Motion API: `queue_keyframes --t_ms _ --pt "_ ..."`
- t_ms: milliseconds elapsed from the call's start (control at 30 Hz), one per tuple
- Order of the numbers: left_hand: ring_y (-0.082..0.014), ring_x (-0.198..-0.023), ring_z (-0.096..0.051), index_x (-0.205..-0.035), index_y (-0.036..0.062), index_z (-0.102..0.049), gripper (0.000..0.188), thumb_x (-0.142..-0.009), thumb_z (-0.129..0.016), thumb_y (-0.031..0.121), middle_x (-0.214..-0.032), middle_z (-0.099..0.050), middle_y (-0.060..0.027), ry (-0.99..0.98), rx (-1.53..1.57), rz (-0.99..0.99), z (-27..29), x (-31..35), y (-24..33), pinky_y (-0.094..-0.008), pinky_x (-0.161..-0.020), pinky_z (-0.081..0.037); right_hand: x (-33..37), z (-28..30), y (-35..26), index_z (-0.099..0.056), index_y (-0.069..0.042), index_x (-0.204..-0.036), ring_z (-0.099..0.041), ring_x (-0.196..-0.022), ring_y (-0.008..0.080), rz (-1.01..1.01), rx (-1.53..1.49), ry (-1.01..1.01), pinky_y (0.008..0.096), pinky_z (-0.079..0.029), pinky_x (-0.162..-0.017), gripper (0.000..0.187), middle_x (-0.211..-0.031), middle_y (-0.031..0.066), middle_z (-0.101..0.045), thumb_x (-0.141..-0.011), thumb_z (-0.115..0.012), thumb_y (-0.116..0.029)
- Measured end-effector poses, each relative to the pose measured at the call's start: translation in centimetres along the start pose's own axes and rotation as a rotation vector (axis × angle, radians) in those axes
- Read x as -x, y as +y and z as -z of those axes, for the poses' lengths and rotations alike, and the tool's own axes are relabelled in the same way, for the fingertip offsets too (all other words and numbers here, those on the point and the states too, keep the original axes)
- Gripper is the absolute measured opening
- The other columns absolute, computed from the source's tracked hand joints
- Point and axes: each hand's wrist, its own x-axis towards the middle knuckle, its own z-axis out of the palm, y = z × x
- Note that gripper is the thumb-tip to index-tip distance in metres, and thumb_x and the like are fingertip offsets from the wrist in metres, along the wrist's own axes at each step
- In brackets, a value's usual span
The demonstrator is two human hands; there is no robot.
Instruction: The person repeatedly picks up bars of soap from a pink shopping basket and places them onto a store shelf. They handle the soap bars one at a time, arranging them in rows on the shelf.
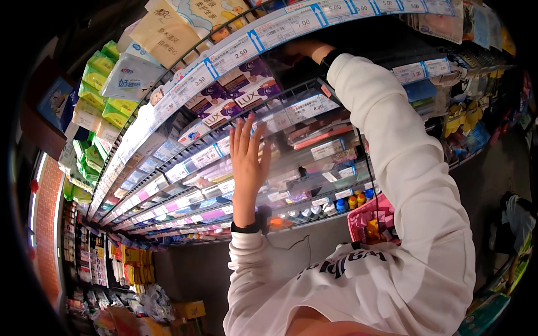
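Note:
My left hand (249,152) is raised flat in front of the wire shelves, fingers spread and holding nothing, close to the price-label rail (291,112) under the purple and white soap boxes (246,84). My right hand (297,50) reaches deep into the dark shelf level beside those boxes. Its fingers are hidden in shadow, so I cannot tell whether they hold anything. Both arms wear white sleeves with a black band at each wrist.
Rows of shop shelves curve away to the lower left, packed with small boxes and bottles. Green and white tissue packs (106,95) fill the top shelf at left. A pink basket (364,219) with goods hangs near my chest. More racks stand to the right.

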Motion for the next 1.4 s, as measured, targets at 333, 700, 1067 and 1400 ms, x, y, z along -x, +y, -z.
queue_keyframes --t_ms 333,700,1067,1400 --pt "-0.0335 -0.121 -0.034 -0.115 0.0008 -0.044 0.035 -0.081 -0.052 0.004 -0.129 -0.035 -0.0195 0.409 0.01 0.284 2.0 0.3 -3.6 -0.0411 -0.096 -0.03 -0.5 0.0 -1.4 -0.056 -0.002 -0.097 -0.06 -0.074 0.0177 0.118 -0.105 -0.012 0.0298 -0.05 -0.064 0.026 -0.089 0.0111 -0.061 -0.081 -0.057 -0.023" --pt "-0.0202 -0.114 -0.038 -0.126 -0.0067 -0.031 0.059 -0.084 -0.058 0.024 -0.126 -0.041 -0.0169 0.167 0.666 0.504 3.8 -3.7 -12.1 -0.0283 -0.097 -0.026 1.3 -1.0 -2.1 -0.052 -0.002 -0.102 -0.06 -0.073 0.0186 0.106 -0.133 -0.165 0.0299 -0.05 -0.064 0.028 -0.091 0.0113 -0.059 -0.085 -0.053 -0.024" --pt "-0.0164 -0.108 -0.045 -0.121 0.0005 -0.044 0.05 -0.082 -0.062 0.026 -0.119 -0.05 -0.0096 -0.079 0.815 0.607 4.9 -7.4 -13.8 -0.024 -0.092 -0.031 3.5 -1.8 -3.7 -0.05 -0.003 -0.101 -0.054 -0.067 0.0155 -0.169 -0.19 -0.206 0.0275 -0.048 -0.061 0.031 -0.087 0.0085 -0.056 -0.091 -0.043 -0.031" --pt "-0.0156 -0.103 -0.048 -0.126 0.0034 -0.037 0.053 -0.084 -0.058 0.028 -0.116 -0.05 -0.0057 -0.185 0.965 0.67 3.7 -7.6 -15.6 -0.026 -0.088 -0.037 3.7 -2.2 -2.4 -0.054 -0.007 -0.091 -0.05 -0.064 0.011 -0.232 -0.236 -0.261 0.0224 -0.04 -0.055 0.038 -0.074 0.0033 -0.056 -0.091 -0.038 -0.042"
